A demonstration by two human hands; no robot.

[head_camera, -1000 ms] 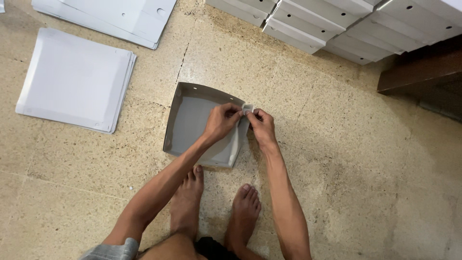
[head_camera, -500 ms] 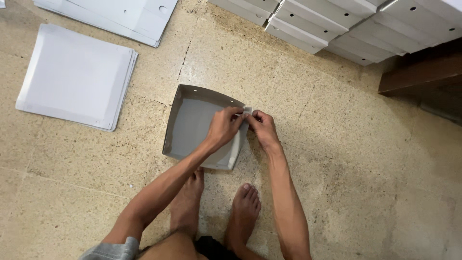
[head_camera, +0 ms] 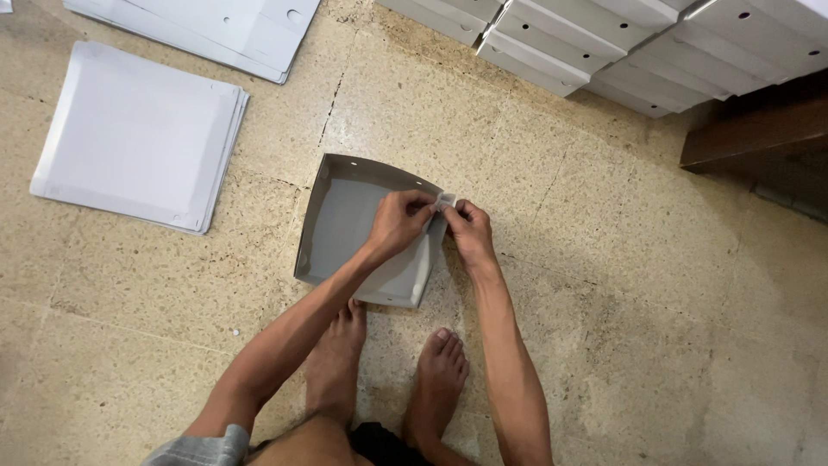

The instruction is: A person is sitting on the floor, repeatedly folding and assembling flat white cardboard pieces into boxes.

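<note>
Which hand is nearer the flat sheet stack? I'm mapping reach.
Left. The left hand is over the grey box, on the side towards the sheet stack; the right hand is at the box's far corner.

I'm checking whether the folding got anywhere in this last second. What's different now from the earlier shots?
Very little. The left hand and right hand stay pinched on the small flap at the far right corner of the grey cardboard tray, hardly shifting. The tray lies where it was on the floor. The stack of flat white sheets and the stacked boxes haven't moved.
</note>
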